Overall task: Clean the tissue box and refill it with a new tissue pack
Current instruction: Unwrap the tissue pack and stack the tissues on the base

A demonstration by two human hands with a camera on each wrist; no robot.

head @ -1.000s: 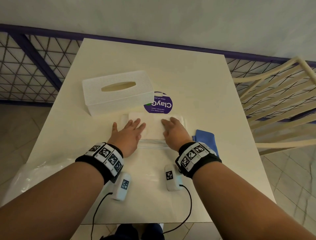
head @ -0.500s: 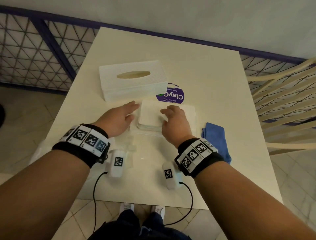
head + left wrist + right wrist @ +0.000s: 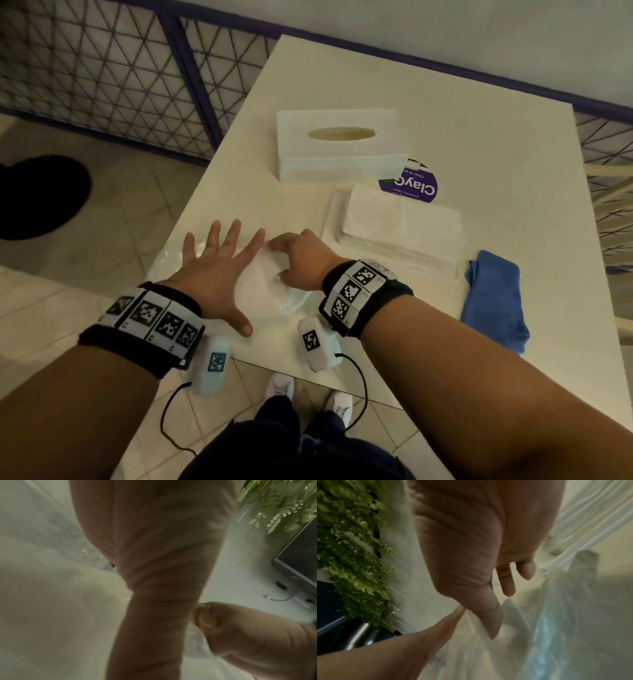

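The white tissue box [image 3: 339, 147] stands on the table [image 3: 479, 144], its oval slot facing up. To its right front lies a bare stack of white tissues [image 3: 397, 226], touched by neither hand. A crumpled clear plastic wrapper [image 3: 270, 287] sits at the table's near left corner. My left hand [image 3: 219, 267] lies flat on it with the fingers spread. My right hand [image 3: 294, 260] curls its fingers and thumb into the wrapper [image 3: 539, 628] just right of the left hand. In the right wrist view the thumb [image 3: 488, 615] presses into the plastic.
A folded blue cloth [image 3: 493, 301] lies near the table's right front edge. A round purple label [image 3: 411, 185] sits between box and tissues. A wire-mesh railing [image 3: 102, 68] runs behind and left; a pale chair [image 3: 613, 192] is at the right.
Both hands have left the tissue stack and moved to the near left, onto the clear wrapper. The left hand has spread flat; the right hand has curled into the plastic. The view swung left.
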